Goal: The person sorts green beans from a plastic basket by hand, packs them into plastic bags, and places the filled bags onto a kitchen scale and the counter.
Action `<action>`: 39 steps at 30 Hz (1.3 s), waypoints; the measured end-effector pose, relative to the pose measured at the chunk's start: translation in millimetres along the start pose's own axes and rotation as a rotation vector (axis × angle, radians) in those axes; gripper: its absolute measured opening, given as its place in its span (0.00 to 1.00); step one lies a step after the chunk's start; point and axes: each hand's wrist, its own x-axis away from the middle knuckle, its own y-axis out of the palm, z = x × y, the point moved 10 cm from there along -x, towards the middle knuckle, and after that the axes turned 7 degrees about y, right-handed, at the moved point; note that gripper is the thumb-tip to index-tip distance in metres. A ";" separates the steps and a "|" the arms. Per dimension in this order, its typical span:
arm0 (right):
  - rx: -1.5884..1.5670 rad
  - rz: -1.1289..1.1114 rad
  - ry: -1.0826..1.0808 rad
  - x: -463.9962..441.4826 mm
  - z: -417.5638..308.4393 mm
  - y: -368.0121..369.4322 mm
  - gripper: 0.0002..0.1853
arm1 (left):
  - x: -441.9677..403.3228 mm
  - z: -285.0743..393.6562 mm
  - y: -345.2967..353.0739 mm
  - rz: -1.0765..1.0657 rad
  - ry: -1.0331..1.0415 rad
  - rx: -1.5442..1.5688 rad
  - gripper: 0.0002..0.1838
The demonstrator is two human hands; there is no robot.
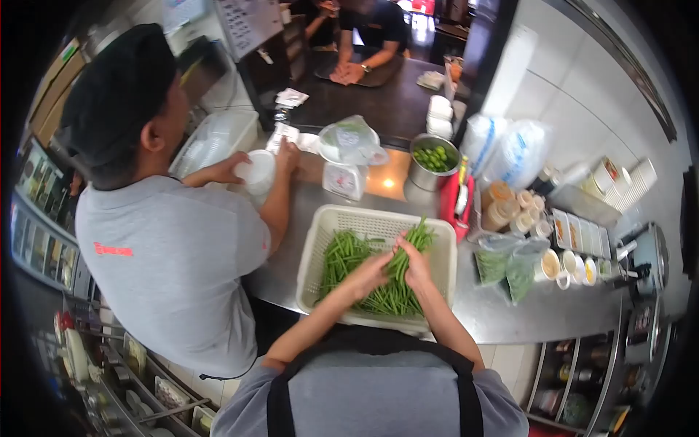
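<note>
The grey shirt (pixel 371 400) sits behind my right fingers (pixel 405 245), which curl round green beans (pixel 420 237) over the basket (pixel 450 280). Left fingers (pixel 383 260) blur alongside; their opening I can't tell.

Kitchen interior, fisheye view. Bench (pixel 506 313): steel, spanning the centre and reflecting warm light at upper centre. Wall (pixel 561 80): pale tiles, rising at upper right. Serving opening: one, dark-framed, standing at top centre and giving onto a dark counter (pixel 386 98). Whiteboard (pixel 249 25): one, bearing handwriting, hanging upper left of centre. Shelving: metal racks (pixel 575 379), holding jars, standing at lower right; further racks (pixel 149 379) running along lower left. Floor (pixel 502 360): light tiles, showing below the bench. Lighting: bright patches glowing beyond the opening.
</note>
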 end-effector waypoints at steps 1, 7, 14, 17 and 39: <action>-0.003 0.026 -0.030 3.6 -11.6 -6.0 0.12 | -1.9 25.9 0.3 0.059 0.123 -0.339 0.21; -0.077 0.020 -0.132 40.3 -55.2 -19.5 0.10 | 17.4 189.6 41.2 0.647 1.174 -1.650 0.22; 0.007 -0.061 -0.044 62.7 -44.9 -11.1 0.11 | -69.6 272.8 -46.8 0.753 0.678 -1.546 0.19; 0.048 -0.109 -0.033 67.3 -49.3 -7.0 0.12 | -33.3 319.8 -1.3 0.834 1.419 -1.595 0.17; 0.283 -0.261 -0.634 76.3 -187.1 112.0 0.10 | -18.1 135.5 93.7 -0.160 0.294 -1.008 0.27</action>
